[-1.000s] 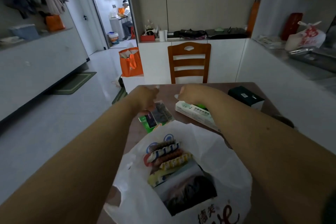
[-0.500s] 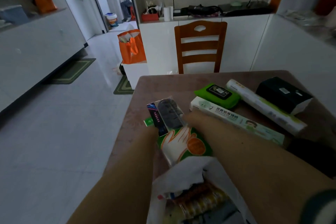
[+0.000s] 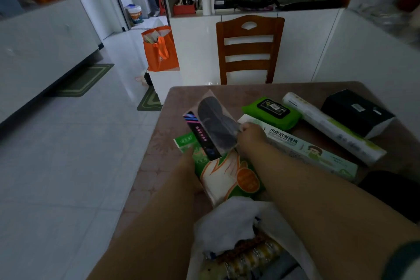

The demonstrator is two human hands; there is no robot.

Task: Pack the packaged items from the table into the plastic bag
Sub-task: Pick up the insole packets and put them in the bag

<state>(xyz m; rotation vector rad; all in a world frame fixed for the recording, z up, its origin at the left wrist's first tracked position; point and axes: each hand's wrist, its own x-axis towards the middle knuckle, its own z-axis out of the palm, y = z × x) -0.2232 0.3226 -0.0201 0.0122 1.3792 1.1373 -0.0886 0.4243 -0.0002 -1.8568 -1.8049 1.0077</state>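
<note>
Both arms reach out over the brown surface. The right hand is pinched shut on the near right edge of a clear packet with a dark insert, which tilts up and away to its left. Under that packet lies the green-and-white glove pack, and the left hand sits at the pack's left edge with fingers tucked beneath it; from here I cannot tell how firmly it grips. The white plastic bag stands open right in front of the person, between the two forearms and just short of the glove pack, with striped rolls showing inside it. Just beyond the right hand a long pale-green box lies slantwise, touching the wrist. Further back sit a green wipes pack, a long white roll box and a black box. A wooden chair stands at the far side.
</note>
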